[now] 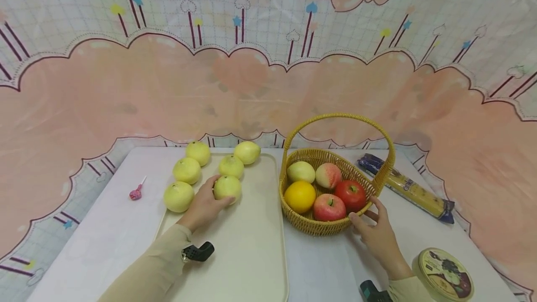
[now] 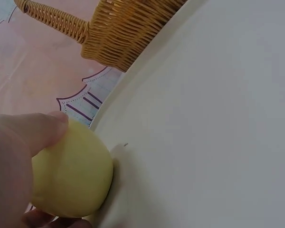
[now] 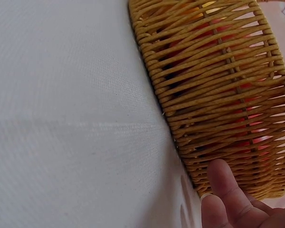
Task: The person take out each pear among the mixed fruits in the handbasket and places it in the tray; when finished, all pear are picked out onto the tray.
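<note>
In the head view my left hand grips a pale yellow-green round fruit at the near end of a row on the cream tray. The left wrist view shows the thumb over this fruit and fingertips below it. Several like fruits, such as one at the left, lie around that hand. My right hand holds the near right rim of a wicker basket, its fingers against the woven side in the right wrist view. Inside are an orange, a peach, two red apples and a yellow-green fruit.
A pink-wrapped lollipop lies left of the tray. Behind the basket's right side is a long yellow packet with dark blue ends. A round tin stands at the near right. The basket's tall handle arches over the fruit.
</note>
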A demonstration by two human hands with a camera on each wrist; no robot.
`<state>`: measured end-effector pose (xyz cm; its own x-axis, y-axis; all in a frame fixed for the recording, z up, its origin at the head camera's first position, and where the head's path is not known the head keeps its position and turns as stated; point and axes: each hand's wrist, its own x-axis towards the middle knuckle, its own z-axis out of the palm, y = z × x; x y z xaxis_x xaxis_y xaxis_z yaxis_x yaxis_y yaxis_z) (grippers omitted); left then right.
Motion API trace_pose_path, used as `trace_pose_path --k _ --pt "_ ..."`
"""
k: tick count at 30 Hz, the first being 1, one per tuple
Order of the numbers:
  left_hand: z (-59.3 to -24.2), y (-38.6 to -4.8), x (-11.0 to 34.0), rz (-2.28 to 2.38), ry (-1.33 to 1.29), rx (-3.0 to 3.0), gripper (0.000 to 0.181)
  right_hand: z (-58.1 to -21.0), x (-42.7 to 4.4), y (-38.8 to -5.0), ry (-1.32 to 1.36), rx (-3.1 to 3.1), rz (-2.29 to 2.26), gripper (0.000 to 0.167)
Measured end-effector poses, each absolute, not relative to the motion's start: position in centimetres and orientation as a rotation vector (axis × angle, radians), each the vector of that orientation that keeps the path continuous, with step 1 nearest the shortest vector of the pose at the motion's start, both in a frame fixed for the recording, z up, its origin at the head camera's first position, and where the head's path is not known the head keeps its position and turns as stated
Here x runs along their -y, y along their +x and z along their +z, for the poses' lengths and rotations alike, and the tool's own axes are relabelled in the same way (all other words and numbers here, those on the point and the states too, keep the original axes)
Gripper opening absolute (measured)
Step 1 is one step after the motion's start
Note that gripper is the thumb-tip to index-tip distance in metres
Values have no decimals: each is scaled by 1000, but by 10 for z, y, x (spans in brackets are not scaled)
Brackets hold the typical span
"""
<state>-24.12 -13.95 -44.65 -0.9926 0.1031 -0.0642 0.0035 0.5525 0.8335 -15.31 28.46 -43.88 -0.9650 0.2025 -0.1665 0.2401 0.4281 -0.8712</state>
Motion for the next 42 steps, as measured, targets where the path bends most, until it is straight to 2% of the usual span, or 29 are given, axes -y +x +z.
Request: trace_pose_path --k 15,30,42 --pt "-448 -250 136 1447 58 -2672 86 -437 -285 -153 419 -2619 -1593 103" --pt "-446 -251 133 1466 53 -2676 87 -437 -287 -154 381 -2625 -1600 100" --pt "-435 -236 127 1442 99 -2834 90 -438 -285 -154 376 -2614 -1614 100"
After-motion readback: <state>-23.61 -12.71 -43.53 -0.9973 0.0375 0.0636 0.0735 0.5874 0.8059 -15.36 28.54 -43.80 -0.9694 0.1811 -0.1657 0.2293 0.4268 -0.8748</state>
